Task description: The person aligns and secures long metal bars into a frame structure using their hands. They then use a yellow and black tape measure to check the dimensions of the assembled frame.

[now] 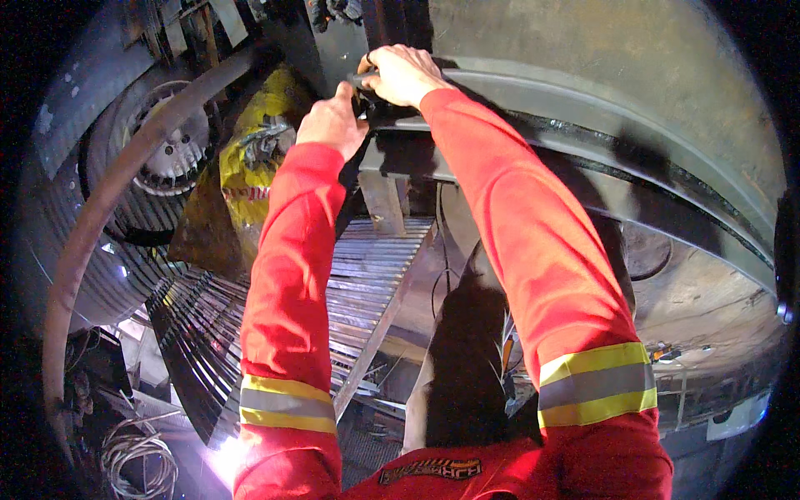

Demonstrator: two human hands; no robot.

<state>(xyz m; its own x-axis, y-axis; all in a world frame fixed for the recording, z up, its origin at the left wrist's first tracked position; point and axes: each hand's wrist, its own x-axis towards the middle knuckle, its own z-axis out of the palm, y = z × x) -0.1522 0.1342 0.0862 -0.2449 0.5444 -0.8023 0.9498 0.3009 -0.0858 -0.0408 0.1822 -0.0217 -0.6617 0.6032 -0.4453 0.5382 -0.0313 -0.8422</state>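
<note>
Both my arms, in red sleeves with yellow and grey reflective bands, reach up to a dark metal bracket [400,154] under a large curved steel shell [600,92]. My right hand [404,73] is closed around a dark tool or handle [360,80] at the top of the bracket. My left hand [332,123] sits just below and to the left, fingers curled against the same dark part; what it holds is hidden behind the hand.
A ribbed metal panel [367,283] lies below the bracket. A wheel-like fan with blades [167,158] and a curved pipe [100,225] stand at left, with a yellow sack [250,158] beside them. Coiled cable [137,454] lies at lower left.
</note>
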